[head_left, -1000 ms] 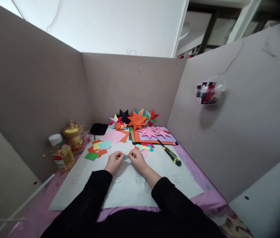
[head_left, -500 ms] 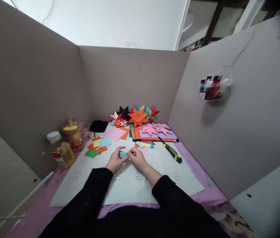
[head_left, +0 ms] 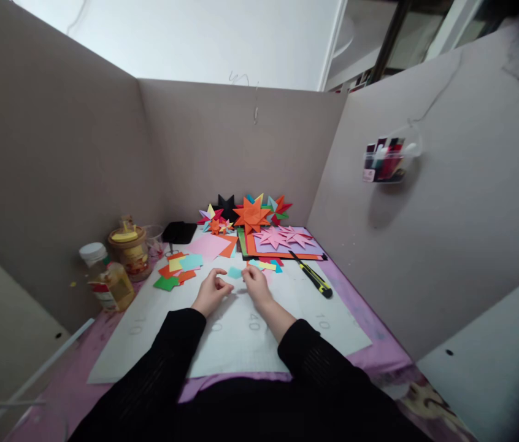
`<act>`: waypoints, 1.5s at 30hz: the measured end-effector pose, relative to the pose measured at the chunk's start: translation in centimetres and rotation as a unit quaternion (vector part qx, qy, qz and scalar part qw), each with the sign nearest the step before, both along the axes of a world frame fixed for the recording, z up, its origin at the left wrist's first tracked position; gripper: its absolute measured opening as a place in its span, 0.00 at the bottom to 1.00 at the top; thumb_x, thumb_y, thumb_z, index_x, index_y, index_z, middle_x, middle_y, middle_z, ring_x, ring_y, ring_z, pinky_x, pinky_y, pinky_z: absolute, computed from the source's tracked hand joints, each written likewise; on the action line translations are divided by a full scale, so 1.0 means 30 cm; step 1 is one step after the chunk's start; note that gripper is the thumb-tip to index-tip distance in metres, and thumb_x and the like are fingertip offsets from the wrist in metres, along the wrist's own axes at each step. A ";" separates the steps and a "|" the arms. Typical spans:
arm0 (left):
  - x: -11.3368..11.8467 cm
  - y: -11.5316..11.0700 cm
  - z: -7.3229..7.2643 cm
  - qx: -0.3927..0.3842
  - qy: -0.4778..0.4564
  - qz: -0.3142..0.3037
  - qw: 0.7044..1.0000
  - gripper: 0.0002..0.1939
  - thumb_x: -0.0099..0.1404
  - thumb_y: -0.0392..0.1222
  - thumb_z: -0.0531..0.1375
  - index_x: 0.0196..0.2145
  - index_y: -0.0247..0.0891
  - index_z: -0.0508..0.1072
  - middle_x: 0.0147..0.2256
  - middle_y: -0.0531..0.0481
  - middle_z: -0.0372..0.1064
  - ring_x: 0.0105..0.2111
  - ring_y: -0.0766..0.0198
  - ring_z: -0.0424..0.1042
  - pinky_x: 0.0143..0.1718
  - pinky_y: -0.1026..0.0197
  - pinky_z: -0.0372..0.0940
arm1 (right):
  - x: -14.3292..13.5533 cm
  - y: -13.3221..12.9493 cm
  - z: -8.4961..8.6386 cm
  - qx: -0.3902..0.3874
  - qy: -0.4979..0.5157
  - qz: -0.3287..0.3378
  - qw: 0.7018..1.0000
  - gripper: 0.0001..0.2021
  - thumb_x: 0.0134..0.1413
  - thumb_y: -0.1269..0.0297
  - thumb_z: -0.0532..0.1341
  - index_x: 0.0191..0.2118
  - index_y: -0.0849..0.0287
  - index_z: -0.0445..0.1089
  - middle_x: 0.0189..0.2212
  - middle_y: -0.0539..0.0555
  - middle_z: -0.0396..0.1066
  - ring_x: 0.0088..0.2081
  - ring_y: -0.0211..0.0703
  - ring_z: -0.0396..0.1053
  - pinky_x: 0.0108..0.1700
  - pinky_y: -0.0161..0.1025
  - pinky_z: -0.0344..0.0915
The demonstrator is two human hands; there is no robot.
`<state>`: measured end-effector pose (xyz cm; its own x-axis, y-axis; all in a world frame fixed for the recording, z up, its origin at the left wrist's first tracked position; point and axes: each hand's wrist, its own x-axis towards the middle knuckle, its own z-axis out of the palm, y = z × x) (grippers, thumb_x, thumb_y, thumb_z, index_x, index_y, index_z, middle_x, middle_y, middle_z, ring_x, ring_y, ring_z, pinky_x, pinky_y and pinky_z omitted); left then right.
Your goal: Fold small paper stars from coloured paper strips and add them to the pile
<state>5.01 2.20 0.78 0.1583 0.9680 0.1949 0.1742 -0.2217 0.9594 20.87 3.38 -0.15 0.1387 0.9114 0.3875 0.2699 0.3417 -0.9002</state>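
Observation:
Between my hands is a small light-blue piece of paper (head_left: 234,272). Its right edge is pinched in the fingertips of my right hand (head_left: 256,286). My left hand (head_left: 211,293) is just to the left of the paper and apart from it, with thumb and fingers curved and a gap between them. Both hands are above a white sheet (head_left: 236,353) with pencilled numbers. Beyond the right hand, small cut papers in yellow and blue (head_left: 267,266) lie on the sheet.
Left of my hands lie coloured paper pieces (head_left: 167,283). A yellow-black box cutter (head_left: 313,276) rests at the right. Folded paper stars (head_left: 253,215) stand at the back wall. A jar (head_left: 129,248) and a glue bottle (head_left: 107,279) stand at the left edge.
My left hand has let go of the light-blue paper and drawn back a little. The right hand has lifted the paper slightly away, and more of it shows. The camera view has shifted slightly.

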 end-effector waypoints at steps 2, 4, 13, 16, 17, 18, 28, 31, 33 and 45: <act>-0.006 0.011 -0.011 0.003 -0.020 0.009 1.000 0.20 0.51 0.42 0.62 0.40 0.38 0.60 0.21 0.58 0.66 0.22 0.69 0.66 0.27 0.67 0.60 | 0.018 0.010 -0.006 -0.002 0.009 -0.032 0.999 0.08 0.50 0.63 0.53 0.23 0.58 0.60 0.22 0.47 0.60 0.28 0.39 0.59 0.32 0.35 0.56; -0.009 0.019 -0.019 0.020 -0.033 0.023 0.999 0.19 0.52 0.43 0.61 0.41 0.38 0.61 0.24 0.56 0.67 0.25 0.68 0.68 0.28 0.66 0.61 | 0.022 0.010 -0.010 0.003 -0.006 -0.019 1.000 0.09 0.49 0.63 0.54 0.22 0.58 0.60 0.23 0.48 0.60 0.28 0.39 0.59 0.32 0.35 0.56; -0.030 0.025 -0.006 0.087 -0.016 0.105 0.991 0.15 0.55 0.46 0.59 0.39 0.38 0.67 0.41 0.45 0.66 0.40 0.61 0.68 0.36 0.62 0.64 | -0.015 -0.028 0.003 0.018 -0.071 0.062 0.995 0.08 0.49 0.65 0.55 0.22 0.58 0.62 0.23 0.48 0.61 0.28 0.38 0.60 0.30 0.34 0.56; -0.032 0.024 -0.001 0.031 -0.070 0.040 0.996 0.16 0.54 0.46 0.60 0.38 0.36 0.66 0.33 0.49 0.69 0.33 0.64 0.69 0.34 0.62 0.63 | -0.009 -0.031 0.004 0.010 -0.075 0.082 0.994 0.08 0.48 0.66 0.55 0.21 0.59 0.62 0.23 0.48 0.62 0.29 0.38 0.60 0.31 0.34 0.57; -0.029 0.023 0.000 0.018 -0.078 0.023 0.997 0.15 0.54 0.45 0.60 0.37 0.36 0.66 0.30 0.51 0.68 0.31 0.65 0.69 0.33 0.63 0.63 | -0.010 -0.033 0.003 0.006 -0.075 0.091 0.993 0.07 0.48 0.66 0.56 0.22 0.59 0.63 0.23 0.48 0.62 0.29 0.38 0.61 0.31 0.34 0.57; -0.027 0.021 0.000 0.012 -0.080 0.016 0.997 0.14 0.53 0.44 0.60 0.36 0.36 0.66 0.27 0.53 0.67 0.28 0.66 0.68 0.31 0.64 0.62 | -0.013 -0.036 0.002 0.000 -0.072 0.098 0.993 0.06 0.47 0.66 0.56 0.23 0.59 0.63 0.24 0.49 0.63 0.29 0.38 0.61 0.31 0.34 0.58; -0.032 0.025 0.000 0.002 -0.070 0.047 0.996 0.07 0.52 0.40 0.59 0.29 0.35 0.67 0.28 0.52 0.69 0.27 0.67 0.67 0.30 0.65 0.61 | -0.025 -0.052 -0.006 0.001 -0.034 0.139 0.990 0.09 0.46 0.71 0.53 0.34 0.58 0.68 0.32 0.50 0.69 0.31 0.38 0.65 0.32 0.34 0.61; -0.028 0.020 0.003 -0.006 -0.067 0.041 0.997 0.07 0.51 0.40 0.59 0.29 0.35 0.69 0.26 0.53 0.68 0.26 0.67 0.67 0.29 0.65 0.61 | -0.022 -0.046 -0.011 -0.003 -0.023 0.126 0.992 0.09 0.45 0.70 0.54 0.34 0.58 0.68 0.32 0.50 0.69 0.30 0.38 0.65 0.32 0.34 0.61; -0.026 0.018 0.005 -0.012 -0.070 0.044 0.997 0.08 0.51 0.41 0.59 0.29 0.35 0.69 0.25 0.53 0.68 0.24 0.67 0.66 0.28 0.65 0.61 | -0.020 -0.041 -0.015 -0.007 -0.012 0.127 0.992 0.11 0.43 0.72 0.53 0.34 0.58 0.68 0.30 0.50 0.68 0.29 0.38 0.64 0.32 0.34 0.62; -0.024 0.005 0.022 -0.031 -0.078 0.041 0.996 0.09 0.49 0.42 0.60 0.29 0.35 0.69 0.23 0.54 0.68 0.23 0.67 0.66 0.26 0.65 0.60 | -0.012 -0.039 -0.010 -0.021 0.018 0.129 0.991 0.11 0.43 0.71 0.54 0.35 0.58 0.67 0.30 0.50 0.68 0.30 0.38 0.65 0.32 0.34 0.63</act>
<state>4.29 2.36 1.43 0.0507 0.9872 0.1510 0.0373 -0.1530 0.9875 20.51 2.21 -0.45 -0.0882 0.9333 0.3480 0.1457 0.3577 -0.9224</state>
